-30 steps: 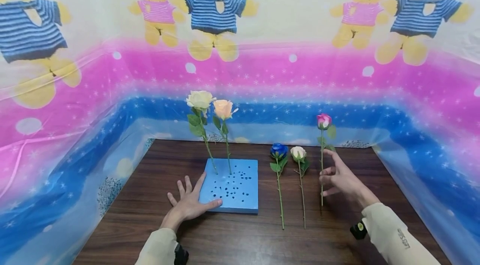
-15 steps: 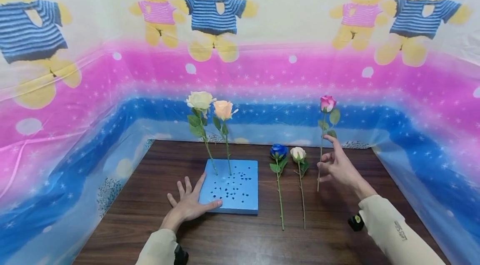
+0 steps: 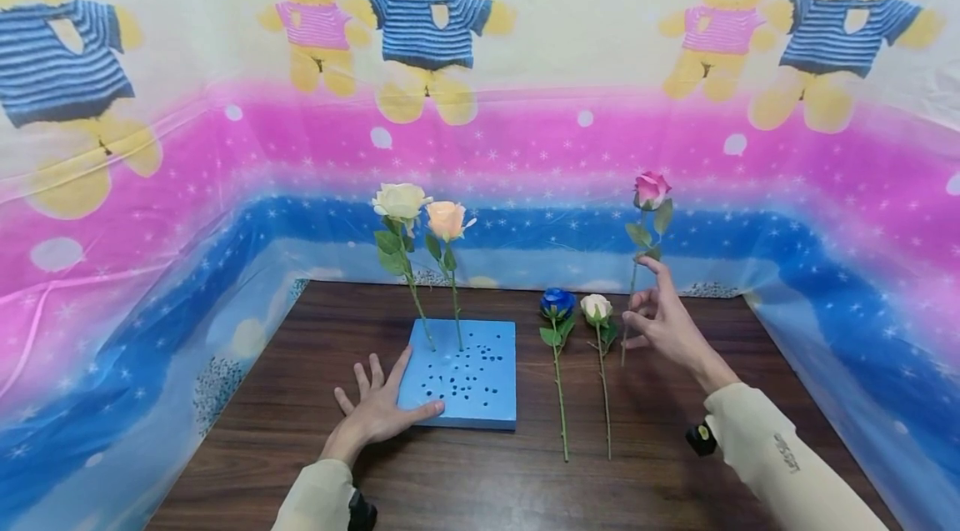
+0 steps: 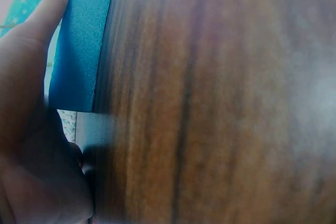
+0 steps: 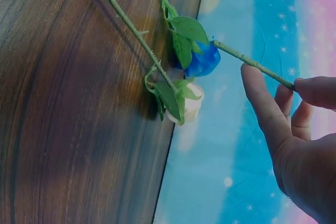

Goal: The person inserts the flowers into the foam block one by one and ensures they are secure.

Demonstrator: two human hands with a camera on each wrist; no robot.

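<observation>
My right hand (image 3: 663, 331) pinches the green stem of a pink rose (image 3: 651, 191), held upright above the table at the right. In the right wrist view, the lower stem (image 5: 252, 62) runs out past the fingers, its cut end in the air. My left hand (image 3: 378, 410) rests with spread fingers against the left side of a blue foam block (image 3: 498, 413) pitted with small holes. The left wrist view has the thumb (image 4: 50, 11) lying over the block's near edge. A cream-white rose (image 3: 401, 201) and a peach rose (image 3: 447, 220) stand in the block, tilted slightly left.
Between block and right hand, a blue rose (image 3: 557, 303) and a small cream rose (image 3: 597, 308) lie side by side on the dark wooden table (image 3: 480, 477). A printed teddy-bear cloth (image 3: 570, 39) hangs behind and along both sides.
The right hand has lifted the pink rose and carried it left, toward the lying cream rose, its stem now leaning. My left hand and the block have stayed put.
</observation>
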